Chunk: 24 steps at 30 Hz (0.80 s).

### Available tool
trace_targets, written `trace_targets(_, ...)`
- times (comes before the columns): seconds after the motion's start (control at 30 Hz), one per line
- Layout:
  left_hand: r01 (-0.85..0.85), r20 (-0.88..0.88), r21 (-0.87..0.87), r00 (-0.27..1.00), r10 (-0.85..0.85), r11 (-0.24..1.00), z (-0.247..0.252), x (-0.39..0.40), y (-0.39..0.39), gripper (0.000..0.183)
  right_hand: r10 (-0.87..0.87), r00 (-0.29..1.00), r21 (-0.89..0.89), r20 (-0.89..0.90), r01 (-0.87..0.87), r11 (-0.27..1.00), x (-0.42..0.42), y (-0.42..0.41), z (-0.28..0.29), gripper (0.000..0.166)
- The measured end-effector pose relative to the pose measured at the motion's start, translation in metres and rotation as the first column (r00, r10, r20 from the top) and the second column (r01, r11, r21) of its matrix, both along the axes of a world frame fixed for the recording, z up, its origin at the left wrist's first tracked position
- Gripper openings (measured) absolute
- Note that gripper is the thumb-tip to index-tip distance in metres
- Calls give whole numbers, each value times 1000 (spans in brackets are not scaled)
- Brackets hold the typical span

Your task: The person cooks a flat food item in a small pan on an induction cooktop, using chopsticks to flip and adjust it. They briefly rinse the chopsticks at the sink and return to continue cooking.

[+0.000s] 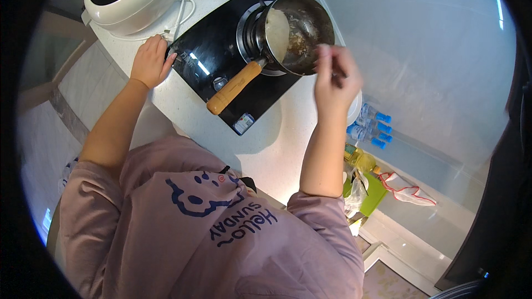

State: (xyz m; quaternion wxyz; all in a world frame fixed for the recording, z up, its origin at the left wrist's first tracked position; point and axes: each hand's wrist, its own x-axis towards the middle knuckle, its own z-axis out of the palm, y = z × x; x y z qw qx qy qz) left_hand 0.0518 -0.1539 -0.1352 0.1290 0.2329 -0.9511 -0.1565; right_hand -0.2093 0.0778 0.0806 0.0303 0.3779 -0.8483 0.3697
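A dark metal pan [305,29] with a wooden handle [235,87] sits on the burner of a black glass gas cooktop [199,62]. Inside the pan, a pale, flat piece of food [277,34] lies against the side towards the handle, and brown residue marks the bottom. Over the pan's right rim is my right hand [337,70], blurred, its thumb and fingers drawn together; whether anything is between them cannot be told. My left hand [151,61] rests palm down at the counter's edge by the cooktop's left corner, beside a white cable, holding nothing visible.
A white electric cooker [137,4] stands at the upper left, its cable [181,14] running over the counter [183,104]. Right of my right forearm are a white plate [354,110], several blue-capped water bottles [370,126], an oil bottle [362,160] and a green container [374,195] along the wall.
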Motion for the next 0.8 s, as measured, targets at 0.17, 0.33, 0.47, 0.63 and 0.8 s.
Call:
trace_targets(0.17,10,-20,-20,1000,-10,1000,-2,-2,0,33,247,963,89,-107,-238,967,23,5,-10,10)
trace_targets(0.33,22,-88,-42,996,-26,999,-2,-2,0,30,197,980,105,-17,-195,975,15,19,-2,10)
trace_targets(0.47,17,-101,-59,995,-23,998,-2,-1,1,30,167,985,165,-43,-158,974,3,32,7,10)
trace_targets(0.63,18,-89,-58,996,-23,998,-4,-2,-1,30,-84,965,-280,247,154,948,-1,37,5,12)
trace_targets(0.8,24,-89,-62,996,-30,998,-4,-2,0,31,-166,981,-73,99,174,982,-20,39,-32,17)
